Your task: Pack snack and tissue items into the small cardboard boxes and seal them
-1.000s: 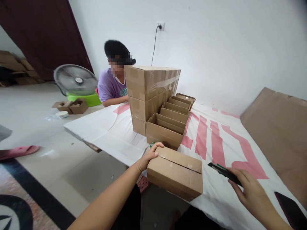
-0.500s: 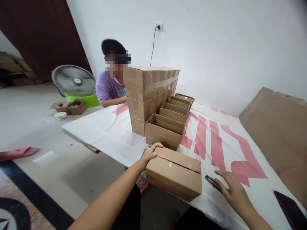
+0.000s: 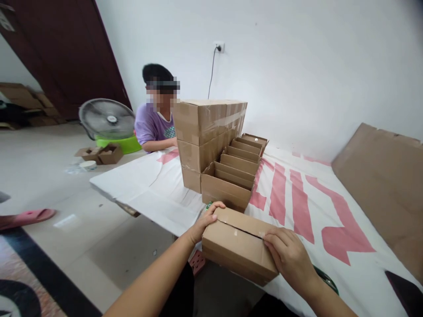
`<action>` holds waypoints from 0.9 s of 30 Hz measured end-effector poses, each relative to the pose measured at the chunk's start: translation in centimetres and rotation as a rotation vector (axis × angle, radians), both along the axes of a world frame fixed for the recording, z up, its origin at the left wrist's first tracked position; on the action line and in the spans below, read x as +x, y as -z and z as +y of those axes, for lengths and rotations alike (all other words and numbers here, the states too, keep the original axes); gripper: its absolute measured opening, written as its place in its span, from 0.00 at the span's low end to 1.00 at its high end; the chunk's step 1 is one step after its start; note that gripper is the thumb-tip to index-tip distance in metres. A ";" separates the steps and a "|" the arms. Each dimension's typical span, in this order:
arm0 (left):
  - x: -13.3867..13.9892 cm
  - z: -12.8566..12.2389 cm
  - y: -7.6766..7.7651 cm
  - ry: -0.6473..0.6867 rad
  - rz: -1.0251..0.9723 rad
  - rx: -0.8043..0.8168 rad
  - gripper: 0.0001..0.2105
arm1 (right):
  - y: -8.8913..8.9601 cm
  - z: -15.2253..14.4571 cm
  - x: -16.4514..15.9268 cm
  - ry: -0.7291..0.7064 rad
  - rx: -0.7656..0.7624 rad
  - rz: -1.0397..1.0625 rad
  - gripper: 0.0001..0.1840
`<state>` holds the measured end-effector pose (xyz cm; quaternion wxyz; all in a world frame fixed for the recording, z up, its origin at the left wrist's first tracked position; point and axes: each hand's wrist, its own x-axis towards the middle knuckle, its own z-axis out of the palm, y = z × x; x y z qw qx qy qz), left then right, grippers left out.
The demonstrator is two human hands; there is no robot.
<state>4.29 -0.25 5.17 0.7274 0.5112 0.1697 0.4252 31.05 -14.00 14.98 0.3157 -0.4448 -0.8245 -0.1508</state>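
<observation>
A brown cardboard box (image 3: pixel 238 244) lies at the near edge of the table, its top flaps meeting at a narrow, partly parted slit. My left hand (image 3: pixel 206 221) is closed around the box's far left corner, thumb on top. The fingers of my right hand (image 3: pixel 287 251) are bent together over the right end, their tips at the slit between the flaps. On the cloth behind my right wrist rests a green-edged cutter knife (image 3: pixel 325 279), partly hidden by the wrist.
Open cardboard boxes (image 3: pixel 228 189) stand in a row ahead, beside a stack of taped boxes (image 3: pixel 190 154). A person in a purple shirt (image 3: pixel 153 125) sits behind the stack. A dark phone-like slab (image 3: pixel 405 293) lies at right, below a large cardboard sheet (image 3: pixel 380 176).
My right hand has let go of the cutter knife and moved left onto the box's top. My left hand keeps its hold on the corner.
</observation>
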 end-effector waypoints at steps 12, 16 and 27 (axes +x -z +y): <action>-0.1 -0.2 -0.1 -0.002 0.017 -0.018 0.24 | -0.6 1.6 0.4 -0.119 -0.238 -0.102 0.25; -0.1 -0.4 -0.4 -0.006 0.021 -0.027 0.24 | -0.8 1.5 0.6 -0.138 -0.229 -0.075 0.20; 0.2 -0.5 -0.4 -0.043 0.019 -0.040 0.24 | -0.2 1.6 0.6 -0.168 -0.229 -0.059 0.20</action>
